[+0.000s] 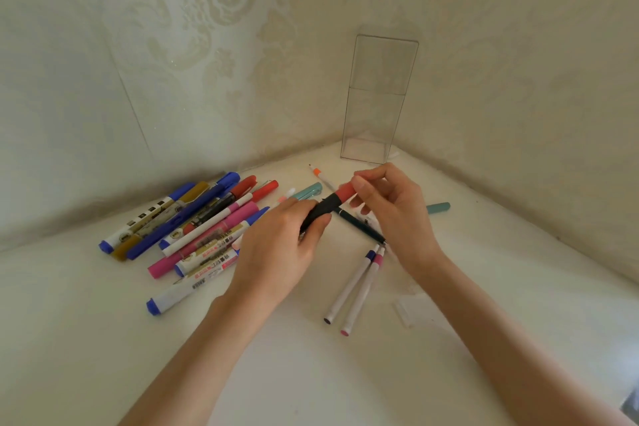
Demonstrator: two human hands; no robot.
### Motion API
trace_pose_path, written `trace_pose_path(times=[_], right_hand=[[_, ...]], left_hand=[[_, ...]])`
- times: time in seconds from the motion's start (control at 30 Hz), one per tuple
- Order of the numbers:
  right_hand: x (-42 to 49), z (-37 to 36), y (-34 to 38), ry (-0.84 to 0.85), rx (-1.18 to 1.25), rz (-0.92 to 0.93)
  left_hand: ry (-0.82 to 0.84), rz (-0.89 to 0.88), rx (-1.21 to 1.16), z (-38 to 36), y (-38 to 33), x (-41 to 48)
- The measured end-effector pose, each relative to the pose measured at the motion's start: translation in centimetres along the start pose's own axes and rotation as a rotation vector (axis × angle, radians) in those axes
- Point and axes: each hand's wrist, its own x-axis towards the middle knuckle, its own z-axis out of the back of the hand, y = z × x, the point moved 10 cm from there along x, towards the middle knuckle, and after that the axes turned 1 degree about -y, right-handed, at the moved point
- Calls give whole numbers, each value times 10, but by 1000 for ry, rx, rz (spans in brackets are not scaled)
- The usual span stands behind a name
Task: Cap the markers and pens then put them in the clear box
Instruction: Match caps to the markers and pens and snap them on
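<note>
My left hand (276,245) grips the black barrel of a marker (323,209) above the white table. My right hand (390,207) pinches the marker's red cap (345,193), which sits on the marker's end. The tall clear box (375,100) stands upright and empty in the far corner, behind my hands. A pile of several markers (193,228) in blue, pink, red and gold lies to the left. Two thin white pens (356,284) lie side by side below my right hand. A dark green pen (359,225) lies under my hands.
An uncapped orange-tipped pen (320,175) and a teal cap (307,191) lie near the box. Another teal piece (438,207) shows right of my right hand. A small clear plastic piece (409,313) lies at the right. Papered walls close in the corner.
</note>
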Motion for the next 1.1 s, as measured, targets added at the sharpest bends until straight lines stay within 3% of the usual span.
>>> trace_pose_path(times=[0.13, 0.2, 0.27, 0.5, 0.6, 0.7, 0.8, 0.93, 1.1], right_hand=[[15, 32, 4, 100, -474, 47], [17, 50, -22, 237, -819, -15], [19, 63, -46, 310, -988, -71], [26, 66, -58, 276, -1092, -38], [30, 77, -45, 149, -1128, 2], [33, 83, -29, 8, -1011, 51], [30, 71, -22, 4, -995, 130], [26, 63, -21, 13, -974, 148], [25, 58, -19, -6, -904, 148]], left_hand=[[-125, 163, 181, 33, 33, 7], [-109, 293, 356, 49, 67, 7], [-52, 371, 460, 55, 94, 6], [23, 438, 587, 50, 116, 2], [-59, 405, 617, 55, 104, 5], [-82, 232, 427, 44, 73, 21], [29, 172, 161, 7, 49, 42], [190, 153, 379, -47, 47, 58], [129, 171, 447, -51, 54, 62]])
